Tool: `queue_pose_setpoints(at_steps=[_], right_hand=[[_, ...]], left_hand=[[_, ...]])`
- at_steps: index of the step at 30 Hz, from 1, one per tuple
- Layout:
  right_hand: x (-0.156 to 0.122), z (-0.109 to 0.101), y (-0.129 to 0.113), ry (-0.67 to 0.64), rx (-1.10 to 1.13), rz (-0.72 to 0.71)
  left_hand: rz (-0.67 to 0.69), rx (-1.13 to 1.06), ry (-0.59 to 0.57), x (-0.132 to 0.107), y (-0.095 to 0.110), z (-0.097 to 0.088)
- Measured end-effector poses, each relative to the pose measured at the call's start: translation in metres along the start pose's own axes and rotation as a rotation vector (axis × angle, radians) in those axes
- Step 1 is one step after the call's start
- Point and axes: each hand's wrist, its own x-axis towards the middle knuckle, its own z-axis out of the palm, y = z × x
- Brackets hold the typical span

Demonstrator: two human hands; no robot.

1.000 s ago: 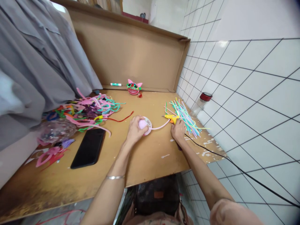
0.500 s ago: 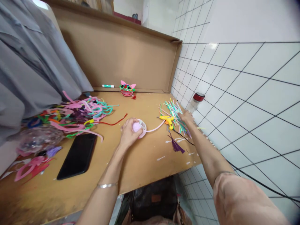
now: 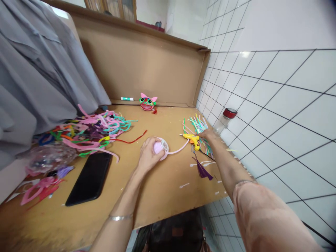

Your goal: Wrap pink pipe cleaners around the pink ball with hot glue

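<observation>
My left hand (image 3: 151,155) is closed around a round pink coil (image 3: 159,147) with a paler, whitish inside, held at the table. From the coil a pink pipe cleaner (image 3: 180,149) curves right toward a yellow glue gun (image 3: 193,140), which lies on its side with its nozzle to the left. My right hand (image 3: 208,136) is at the rear end of the glue gun, over a bundle of pastel pipe cleaners (image 3: 198,122). Its fingers are mostly hidden, so I cannot tell whether they grip the gun. A purple tassel (image 3: 203,170) lies just below the gun.
Left are a tangled pile of colourful pipe cleaners (image 3: 105,124), a clear plastic bag (image 3: 49,157) and a black phone (image 3: 90,178). At the back are a marker (image 3: 127,99) and a cat-eared face ornament (image 3: 147,102). A red-lidded jar (image 3: 225,119) stands by the tiled wall.
My right hand has moved left from over the pastel bundle to the rear of the glue gun. My left hand still holds the pink coil. The view has shifted slightly.
</observation>
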Motion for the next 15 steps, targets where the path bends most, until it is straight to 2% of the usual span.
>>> queue_pose_setpoints(at_steps=[6,15], right_hand=[[0.016,-0.001,0.002,-0.1,-0.096,-0.166],[0.014,-0.002,0.002,-0.127,-0.13,-0.312]], left_hand=[[0.009,0.012,0.005,0.0,-0.001,0.001],[0.054,-0.017,0.009,0.001,-0.003,0.003]])
